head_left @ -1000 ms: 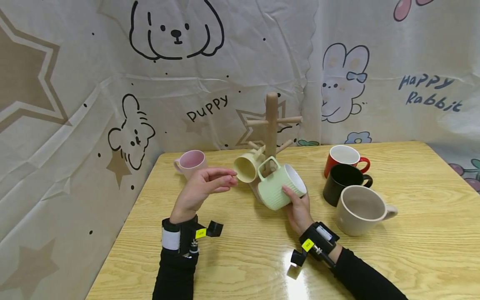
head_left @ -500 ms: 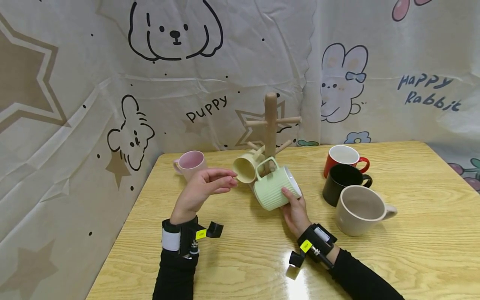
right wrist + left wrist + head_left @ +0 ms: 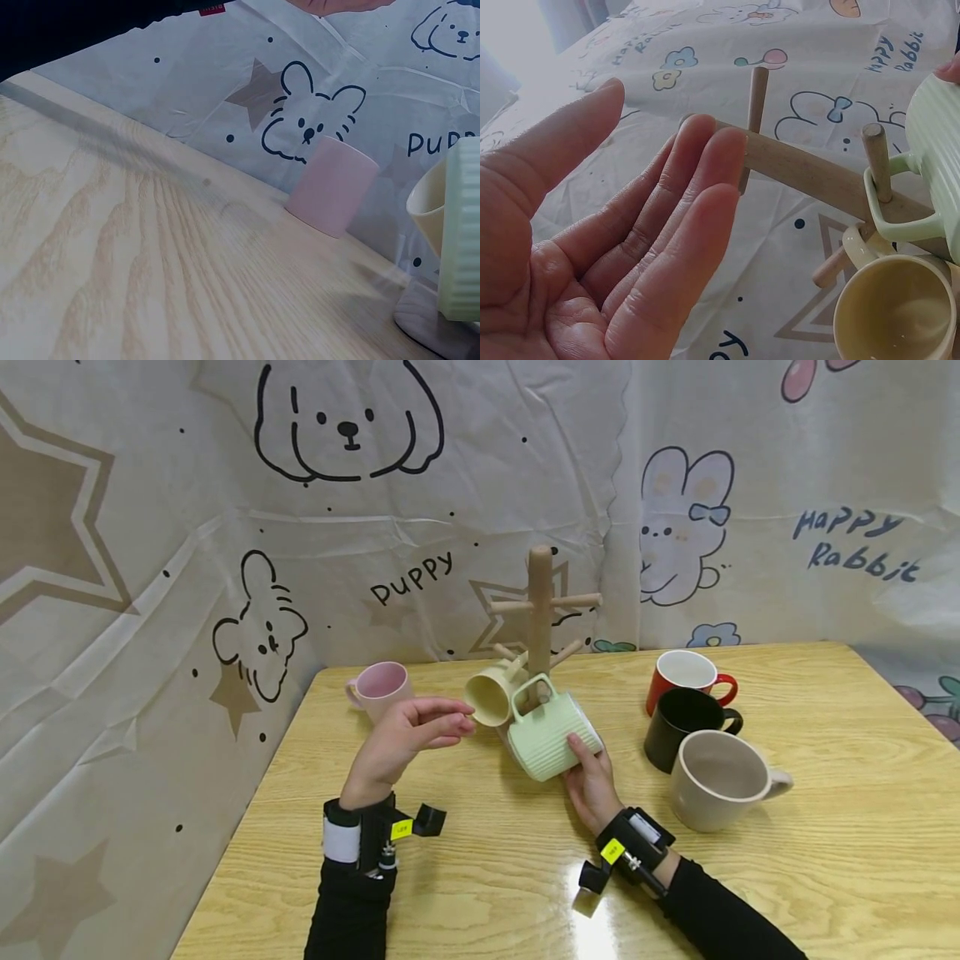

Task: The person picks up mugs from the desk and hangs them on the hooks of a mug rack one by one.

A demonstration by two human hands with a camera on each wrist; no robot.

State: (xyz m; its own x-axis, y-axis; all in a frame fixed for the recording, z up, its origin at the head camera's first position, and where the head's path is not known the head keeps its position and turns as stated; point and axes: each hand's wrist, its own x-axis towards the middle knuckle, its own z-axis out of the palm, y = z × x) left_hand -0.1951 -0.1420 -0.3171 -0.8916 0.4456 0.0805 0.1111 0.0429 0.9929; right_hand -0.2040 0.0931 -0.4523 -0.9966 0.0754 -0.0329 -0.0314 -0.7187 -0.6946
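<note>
Both hands are held above the bench [image 3: 480,881]: by the right hand [image 3: 592,785] a ribbed pale green mug [image 3: 551,743] is gripped at its side, with the thumb pressed on the wall near the rim, while the left hand [image 3: 408,739] is held out at 9 o'clock from that mug, its fingers extended, its thumb spread wide and nothing grasped. The green mug is tilted in front of a wooden rack [image 3: 538,610], its mouth turned towards 2 o'clock and its handle towards 11; in the left wrist view a peg [image 3: 877,161] is seen within the handle's loop. At 10 o'clock from it, a yellow mug [image 3: 491,697] is hung by its handle on the rack. A pink mug [image 3: 384,693] is placed between 9 and 10 o'clock, a red mug [image 3: 678,672] at 2, a black mug [image 3: 678,731] at 3 and a beige mug [image 3: 716,785] just past 3. On the cloth [image 3: 450,468] behind, "PUPPY" [image 3: 412,578] can be read towards 11 o'clock and "Happy Rabbit" [image 3: 858,545] towards 2. Yellow labels [image 3: 402,828] are carried on both wrist mounts, their print too small to be read. In the right wrist view, a red tag [image 3: 212,9] with pale, unreadable lettering is seen at a dark sleeve [image 3: 90,26].
</note>
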